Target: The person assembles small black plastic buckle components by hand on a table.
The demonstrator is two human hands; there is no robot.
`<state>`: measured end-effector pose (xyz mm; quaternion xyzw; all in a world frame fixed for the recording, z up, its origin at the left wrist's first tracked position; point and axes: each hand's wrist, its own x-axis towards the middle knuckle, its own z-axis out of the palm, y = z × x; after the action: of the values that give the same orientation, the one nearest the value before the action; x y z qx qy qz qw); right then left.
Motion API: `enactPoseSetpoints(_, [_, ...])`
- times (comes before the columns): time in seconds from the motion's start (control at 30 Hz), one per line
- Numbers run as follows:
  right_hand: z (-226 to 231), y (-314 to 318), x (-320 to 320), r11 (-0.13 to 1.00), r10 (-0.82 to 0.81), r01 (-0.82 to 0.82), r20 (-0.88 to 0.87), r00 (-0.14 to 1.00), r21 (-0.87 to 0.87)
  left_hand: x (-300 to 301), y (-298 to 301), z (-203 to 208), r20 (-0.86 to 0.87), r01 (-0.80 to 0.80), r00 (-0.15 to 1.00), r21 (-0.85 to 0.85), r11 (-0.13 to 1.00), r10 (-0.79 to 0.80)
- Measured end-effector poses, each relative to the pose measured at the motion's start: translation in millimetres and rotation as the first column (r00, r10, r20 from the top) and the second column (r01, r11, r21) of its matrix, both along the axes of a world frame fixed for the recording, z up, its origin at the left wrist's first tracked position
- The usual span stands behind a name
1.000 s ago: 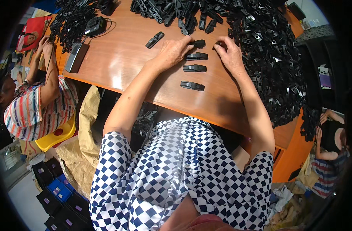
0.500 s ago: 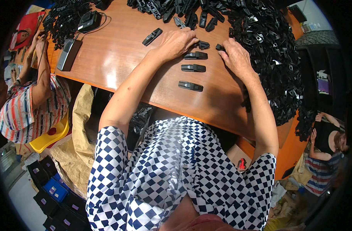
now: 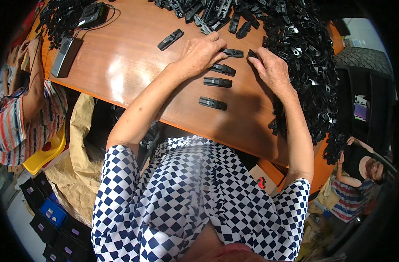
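Observation:
My left hand (image 3: 204,53) has its thumb and fingers closed on the left end of a slim black plastic part (image 3: 233,53), which lies on the wooden table (image 3: 134,52). To its right, my right hand (image 3: 273,69) pinches a small black plastic piece (image 3: 252,54) between thumb and fingers, most of it hidden. Nearer to me, below the gripped part, similar parts lie crosswise in a loose column: one (image 3: 223,70) beside my left fingers, a second (image 3: 218,82), and a third (image 3: 213,103). Another such part (image 3: 170,39) rests slantwise beyond my left forearm.
A large heap of small black pieces (image 3: 311,83) covers the table's right side. Long black parts (image 3: 199,13) are piled at the far edge. A grey box-shaped device (image 3: 66,56) and a corded black device (image 3: 93,15) stand left. Other people sit at both sides.
The view has shifted a little. The part at my left fingers now lies straighter and shows more of its length. The nearest part of the column has swung askew. Both hands stay close together.

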<state>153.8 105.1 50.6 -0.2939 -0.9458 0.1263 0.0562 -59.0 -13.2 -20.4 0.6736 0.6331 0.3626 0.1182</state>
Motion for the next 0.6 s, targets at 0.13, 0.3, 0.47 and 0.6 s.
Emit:
enactPoseSetpoints(0.13, [9,2,-9,0.993,0.12,-0.119,0.075,0.99,-0.022,1,-2,-1,0.009,0.011,1.0,-0.006,1.0,-0.011])
enactPoseSetpoints(0.3, [11,2,-11,0.981,0.196,-0.192,0.215,0.957,-0.041,2,-2,0,0.044,0.036,0.998,0.018,0.999,-0.037])
enactPoseSetpoints(0.47, [-1,2,-11,0.986,0.165,-0.156,0.172,0.971,-0.066,2,-1,3,0.061,0.052,0.997,0.04,0.998,-0.054])
enactPoseSetpoints(0.6, [-10,-6,-30,0.975,0.19,-0.176,0.107,0.976,-0.133,-3,0,6,0.059,0.063,0.996,0.04,0.997,-0.066])
